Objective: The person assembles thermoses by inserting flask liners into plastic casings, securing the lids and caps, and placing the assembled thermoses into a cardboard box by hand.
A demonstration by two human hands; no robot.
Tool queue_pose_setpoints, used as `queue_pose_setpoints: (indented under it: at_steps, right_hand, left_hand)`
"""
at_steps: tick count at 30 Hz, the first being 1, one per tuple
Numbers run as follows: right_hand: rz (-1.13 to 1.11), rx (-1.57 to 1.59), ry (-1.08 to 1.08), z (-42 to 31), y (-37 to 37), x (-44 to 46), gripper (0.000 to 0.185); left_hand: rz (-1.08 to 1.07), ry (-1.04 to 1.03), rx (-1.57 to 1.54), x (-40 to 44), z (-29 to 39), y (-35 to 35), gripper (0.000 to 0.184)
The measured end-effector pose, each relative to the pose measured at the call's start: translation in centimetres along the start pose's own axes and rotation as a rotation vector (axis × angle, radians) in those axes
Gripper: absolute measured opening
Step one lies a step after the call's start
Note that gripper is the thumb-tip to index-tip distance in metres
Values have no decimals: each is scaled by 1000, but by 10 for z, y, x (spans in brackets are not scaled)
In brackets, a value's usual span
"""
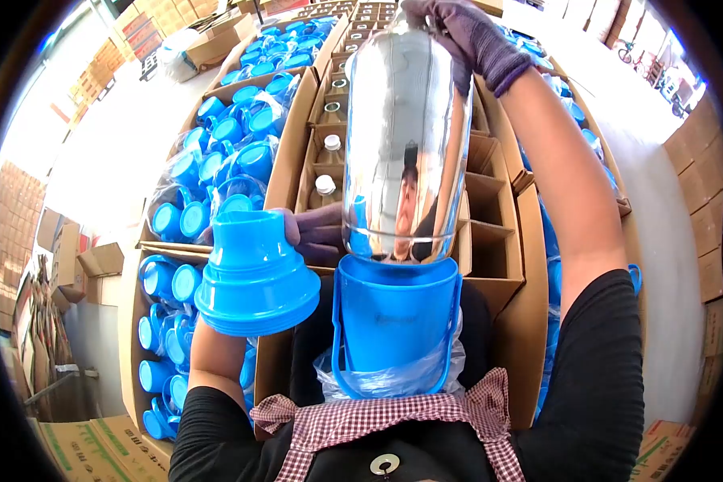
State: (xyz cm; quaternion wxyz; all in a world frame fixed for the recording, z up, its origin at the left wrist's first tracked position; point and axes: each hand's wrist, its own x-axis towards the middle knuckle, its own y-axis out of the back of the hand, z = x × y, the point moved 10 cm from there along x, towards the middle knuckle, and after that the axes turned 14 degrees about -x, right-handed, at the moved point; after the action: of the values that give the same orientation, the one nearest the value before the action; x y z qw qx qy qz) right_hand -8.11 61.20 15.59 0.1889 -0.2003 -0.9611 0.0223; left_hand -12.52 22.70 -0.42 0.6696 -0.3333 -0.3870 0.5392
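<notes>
My gloved right hand is closed round the neck end of a silver vacuum flask liner, which stands upright in the air. The liner's lower end is at the mouth of a blue plastic flask casing with a carrying handle. Whether it has entered the casing I cannot tell. At the left, my gloved left hand grips a blue stepped plastic flask collar, its wide rim facing down. Some left fingers reach toward the liner's side. Clear plastic film lies bunched around the casing's lower part.
A divided carton in front of me holds liners, some with white caps. Cartons of blue cups and lids flank it on the left, with more blue parts at the right. Stacked cardboard boxes line the right edge.
</notes>
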Motion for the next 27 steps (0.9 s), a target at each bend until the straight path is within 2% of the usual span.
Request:
queue_pose_setpoints:
  at_steps: [1,3,4,5,7,8,9,10,11,12,13,15,18,19,21,23,24,25,27]
  right_hand:
    - [181,317,-93,10,-17,-32,11]
    - [87,-541,-4,-6,-39,-56,17]
    - [81,-924,61,-14,-50,-69,23]
    - [80,-730,2,4,-54,-78,24]
    - [89,-408,-164,39,-66,-103,30]
    - [8,-230,-195,45,-85,-121,38]
    - [58,-200,-301,54,-101,-143,42]
    - [11,-183,-345,63,-118,-161,44]
    - [55,-326,-439,71,-123,-182,51]
    - [92,-709,-334,69,-117,-194,50]
    - [101,-652,-370,81,-125,-214,47]
    - [185,-328,-464,86,-130,-255,47]
    - [-188,-354,-660,70,-129,-290,48]
    - [-309,-682,-741,65,-111,-301,37]
    - [-583,-1306,-805,53,-78,-303,31]
    - [-361,-1463,-498,24,-71,-271,27]
    - [-222,-1509,78,-13,-109,-246,24]
    - [64,-1065,-79,-11,-102,-235,26]
    - [-35,-955,106,5,-133,-219,33]
  left_hand:
    - [-86,-12,-59,-5,-4,5,105]
    - [-262,-20,-183,-15,-14,8,105]
    - [-320,37,-92,-15,-15,8,104]
    - [-379,95,1,-9,-14,1,104]
    - [-376,33,11,9,5,-3,103]
    - [-311,-85,-75,21,23,0,102]
    - [-224,-152,-116,33,33,5,99]
    - [-138,-221,-151,45,43,12,97]
    - [-27,-234,-144,58,44,18,94]
    - [81,-246,-135,72,43,25,92]
    - [160,-221,-77,87,27,30,89]
    - [278,-129,77,121,-14,38,83]
    - [107,178,-69,142,-71,37,83]
    - [157,193,77,133,-73,26,89]
    - [-59,341,250,129,-88,14,99]
    - [-80,343,278,127,-94,7,105]
    - [-66,349,279,125,-95,5,105]
    - [-50,356,281,122,-96,5,105]
    - [-28,346,299,115,-95,3,108]
